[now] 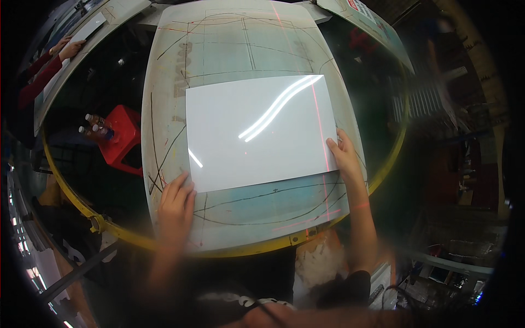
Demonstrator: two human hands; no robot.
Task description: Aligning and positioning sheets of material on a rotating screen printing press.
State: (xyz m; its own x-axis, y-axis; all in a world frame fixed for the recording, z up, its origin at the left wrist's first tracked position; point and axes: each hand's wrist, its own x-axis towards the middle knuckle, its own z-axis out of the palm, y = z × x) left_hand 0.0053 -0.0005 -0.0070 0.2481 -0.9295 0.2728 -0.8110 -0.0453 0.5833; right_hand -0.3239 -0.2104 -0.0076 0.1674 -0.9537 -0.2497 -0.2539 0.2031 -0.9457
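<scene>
Holding the glossy white sheet (pixel 229 123) by opposite sides, you have it lying toward the surface's (pixel 257 203) near half, closer to its right edge than its left. Your right hand (pixel 342 150) pinches the sheet's right side, thumb on top; your left hand (pixel 177 202) rests by its near-left corner, fingers close together, though whether they grip I can't tell. That wide hold probably lets you steady and turn it. Long axis left to right, right end angled slightly toward the surface's far edge, red line (pixel 319 117) crossing near that end!
</scene>
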